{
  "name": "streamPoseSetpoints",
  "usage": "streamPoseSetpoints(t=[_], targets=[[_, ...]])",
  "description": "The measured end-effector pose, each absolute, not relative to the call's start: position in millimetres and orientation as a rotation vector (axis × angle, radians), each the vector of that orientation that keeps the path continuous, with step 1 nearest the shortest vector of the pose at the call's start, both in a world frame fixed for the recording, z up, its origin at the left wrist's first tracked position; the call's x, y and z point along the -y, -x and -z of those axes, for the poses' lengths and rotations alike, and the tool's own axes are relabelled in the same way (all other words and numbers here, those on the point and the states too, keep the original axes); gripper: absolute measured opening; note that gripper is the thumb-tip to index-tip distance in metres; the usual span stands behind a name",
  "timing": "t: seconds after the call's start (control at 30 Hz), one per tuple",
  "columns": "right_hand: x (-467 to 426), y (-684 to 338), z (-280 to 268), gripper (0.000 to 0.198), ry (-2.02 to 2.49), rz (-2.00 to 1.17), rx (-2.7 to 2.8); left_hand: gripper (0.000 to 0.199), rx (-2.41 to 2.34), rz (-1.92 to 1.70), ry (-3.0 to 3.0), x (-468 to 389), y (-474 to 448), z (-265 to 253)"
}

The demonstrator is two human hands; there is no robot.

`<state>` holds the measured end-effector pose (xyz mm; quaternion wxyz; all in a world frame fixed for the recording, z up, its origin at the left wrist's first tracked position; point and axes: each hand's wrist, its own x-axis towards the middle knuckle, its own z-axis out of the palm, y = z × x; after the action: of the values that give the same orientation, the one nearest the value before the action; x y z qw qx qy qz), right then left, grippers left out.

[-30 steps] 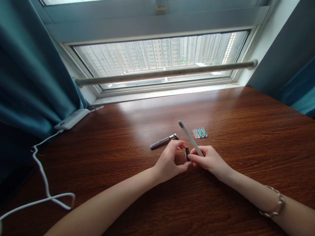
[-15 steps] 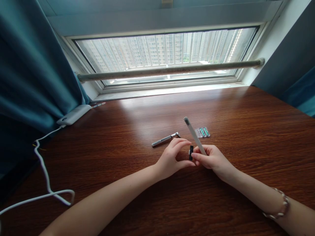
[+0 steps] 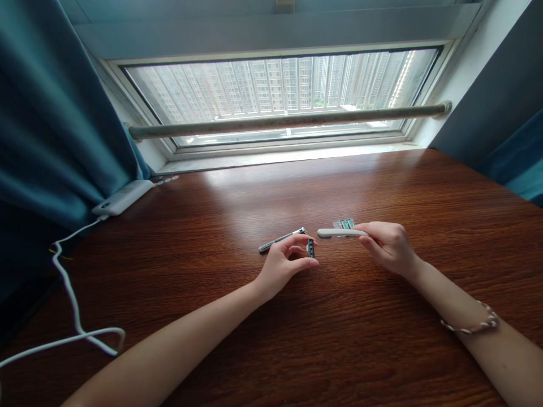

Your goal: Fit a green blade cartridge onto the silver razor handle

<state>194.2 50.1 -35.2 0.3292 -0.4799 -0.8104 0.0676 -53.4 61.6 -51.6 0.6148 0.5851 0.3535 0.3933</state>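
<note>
Between the thumb and fingertips of my left hand (image 3: 286,258) is a small dark razor cartridge (image 3: 311,248), held upright by its two ends. My right hand (image 3: 388,246) is closed on the end of a white toothbrush (image 3: 337,232), held nearly level with its head pointing left. The bristles face down and stand a little apart from the cartridge. Just beyond my left hand lies a silver and black razor handle (image 3: 278,242) on the table. A clear blister pack (image 3: 344,222) with green-striped cartridges lies behind the toothbrush, partly hidden by it.
The brown wooden table (image 3: 237,350) reaches to the window sill. A white power strip (image 3: 123,198) with a white cable (image 3: 70,288) lies at the left edge beside a blue curtain (image 3: 55,113). A metal bar (image 3: 292,120) crosses the window.
The cartridge has passed from my right fingers into my left hand, which moved slightly left. My right hand drew away right and turned the toothbrush from steeply raised to nearly level.
</note>
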Motion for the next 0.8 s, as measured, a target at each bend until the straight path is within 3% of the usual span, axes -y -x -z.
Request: streamPoseSetpoints(t=[0.2,0.57,0.8], targets=[[-50.6,-186.7,47.3,0.038,1.369,-0.038,2.330,0.038,-0.852,-0.936,-1.319,-61.5,52.4,50.5],[-44.6,-178.7,49.2,0.042,1.544,0.345,2.207,0.037,-0.911,-0.952,-1.304,-62.4,52.3,48.7],[-44.5,-179.1,50.9,0.038,1.488,0.317,2.230,0.038,-0.910,-0.958,-1.307,-61.6,52.9,49.3]])
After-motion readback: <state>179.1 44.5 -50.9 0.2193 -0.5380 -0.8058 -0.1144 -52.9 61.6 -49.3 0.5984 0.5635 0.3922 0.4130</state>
